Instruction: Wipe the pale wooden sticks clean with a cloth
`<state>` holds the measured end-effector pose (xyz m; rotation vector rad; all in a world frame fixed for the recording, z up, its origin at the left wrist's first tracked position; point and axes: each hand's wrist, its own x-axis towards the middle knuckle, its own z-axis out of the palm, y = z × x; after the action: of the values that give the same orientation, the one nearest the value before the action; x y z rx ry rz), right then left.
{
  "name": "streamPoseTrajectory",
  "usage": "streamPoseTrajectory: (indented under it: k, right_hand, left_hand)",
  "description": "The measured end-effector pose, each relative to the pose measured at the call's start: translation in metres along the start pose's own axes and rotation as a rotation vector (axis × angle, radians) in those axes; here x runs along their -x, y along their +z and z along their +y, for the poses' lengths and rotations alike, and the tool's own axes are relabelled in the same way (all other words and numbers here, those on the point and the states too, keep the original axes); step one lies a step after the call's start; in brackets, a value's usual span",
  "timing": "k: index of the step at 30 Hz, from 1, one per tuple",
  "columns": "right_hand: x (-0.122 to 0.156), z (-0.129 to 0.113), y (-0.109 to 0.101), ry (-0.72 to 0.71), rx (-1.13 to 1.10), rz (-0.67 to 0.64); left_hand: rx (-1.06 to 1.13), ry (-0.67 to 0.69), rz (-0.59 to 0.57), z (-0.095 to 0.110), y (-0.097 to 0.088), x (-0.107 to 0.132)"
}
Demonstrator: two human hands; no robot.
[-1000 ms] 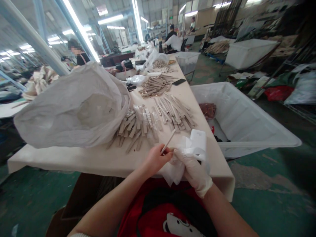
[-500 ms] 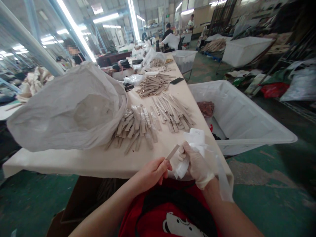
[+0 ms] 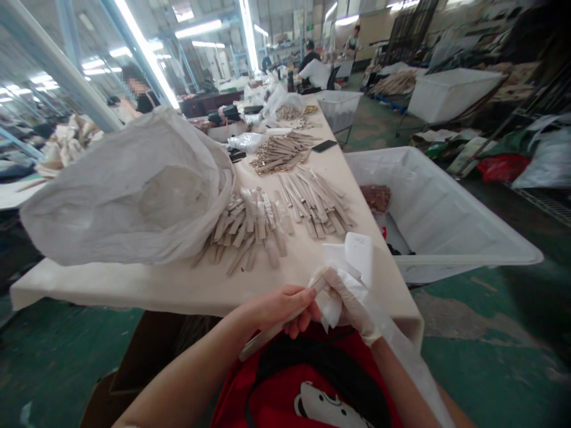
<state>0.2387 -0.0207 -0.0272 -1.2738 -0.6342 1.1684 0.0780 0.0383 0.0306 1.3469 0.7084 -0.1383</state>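
Note:
My bare left hand [image 3: 288, 309] pinches a narrow beige strip [image 3: 259, 342], whose near end slants down toward my lap. In a pale glove, my right hand [image 3: 354, 306] is closed on thin white film [image 3: 330, 310] at the strip's far end. Both hands nearly meet above the table's front edge. Film also trails from the right hand down over the forearm. Just beyond lies a white sheet stack [image 3: 360, 252] with a small mark on it. Whether the right fingers also grip the strip is hard to see.
Piles of film-wrapped strips [image 3: 247, 229] and beige strips [image 3: 316, 202] lie on the table [image 3: 147, 288], with metal-ended strips [image 3: 283, 151] behind. A large white sack [image 3: 120, 190] occupies the left. A phone [image 3: 324, 146] lies near the right edge, beside a white bin [image 3: 450, 214].
The strip's far end has moved into the film at my right hand, and its near end now shows below my left hand. My hands are closer together. More film trails over the right forearm.

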Motion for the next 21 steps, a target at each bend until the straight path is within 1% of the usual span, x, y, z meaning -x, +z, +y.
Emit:
streamPoseTrajectory:
  k: [2,4,5,6,7,9,11,14,17,19,21]
  right_hand:
    - [0.000,-0.002,-0.005,0.032,-0.026,0.035]
    - [-0.002,-0.007,-0.008,0.036,-0.107,0.132]
    - [-0.004,-0.010,-0.008,0.027,-0.159,0.165]
    - [-0.006,-0.011,-0.006,0.025,-0.210,0.163]
    - [-0.007,-0.012,-0.005,0.027,-0.252,0.135]
    - [-0.009,-0.012,-0.001,0.033,-0.293,0.079]
    - [-0.007,-0.011,-0.001,0.023,-0.274,0.071]
    - [-0.001,-0.012,-0.010,-0.017,-0.188,0.096]
    - [0.004,-0.012,-0.011,0.035,-0.130,0.069]
    - [0.008,-0.010,-0.002,0.107,-0.116,0.007]
    - [0.013,-0.006,0.014,0.155,-0.139,-0.087]
  left_hand:
    - [-0.050,-0.025,0.005,-0.007,-0.004,0.004]
    - [-0.138,-0.027,0.073,-0.015,-0.008,0.009]
    - [-0.187,-0.007,0.120,-0.017,-0.009,0.012]
    - [-0.232,0.022,0.159,-0.018,-0.010,0.015]
    - [-0.267,0.051,0.183,-0.017,-0.011,0.017]
    - [-0.312,0.077,0.194,-0.014,-0.012,0.020]
    - [-0.317,0.036,0.205,-0.010,-0.014,0.022]
    - [-0.312,-0.047,0.250,-0.006,-0.019,0.025]
    - [-0.322,-0.062,0.268,-0.005,-0.021,0.025]
    - [-0.335,-0.047,0.276,-0.003,-0.019,0.021]
    - [-0.352,-0.005,0.281,-0.002,-0.014,0.017]
